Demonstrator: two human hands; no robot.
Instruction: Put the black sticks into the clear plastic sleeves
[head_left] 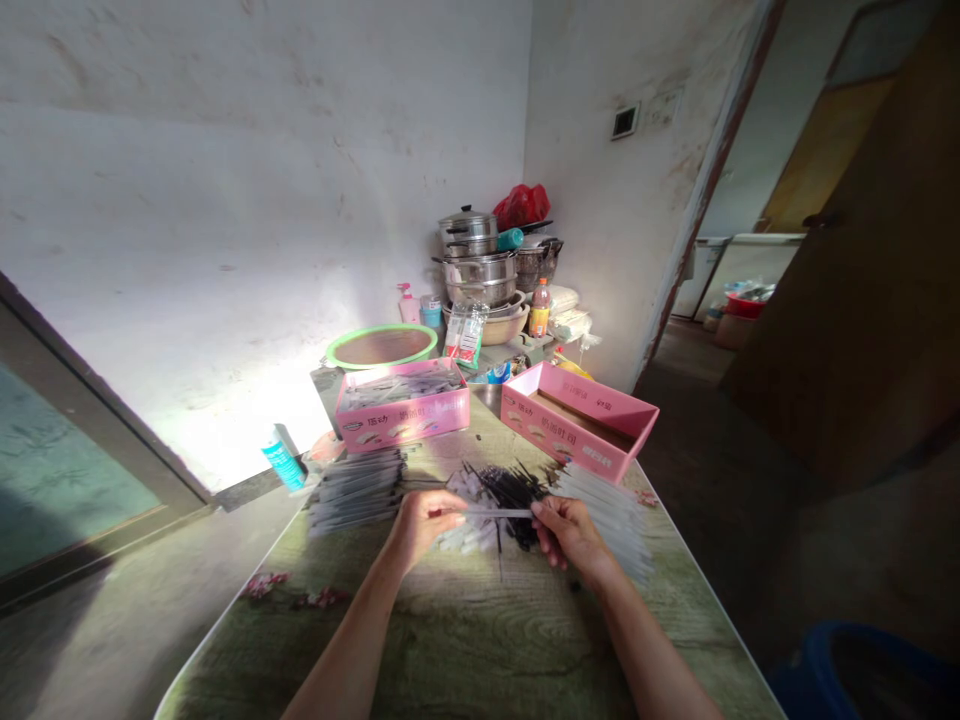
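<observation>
My left hand [427, 520] pinches the left end of a slim whitish pen-like tube [499, 513]. At its other end, the fingers of my right hand [568, 530] are closed on it, so the tube lies level between both hands. Behind and below it are a heap of short white pieces [461, 540] and a pile of thin black sticks [516, 490]. Many clear tubes [622, 520] lie beside my right hand. Left of my left hand is a stack of greyish tubes with dark insides [356, 490]. Small details at the fingertips are blurred.
A pink box [405, 415] full of similar tubes stands at the table's [480, 640] back left; another pink box [574, 430], brown bottom showing, is at the back right. Beyond are a green-rimmed basin [382, 346], stacked pots [480, 275] and a bottle [539, 310]. A blue tub [825, 660] stands lower right.
</observation>
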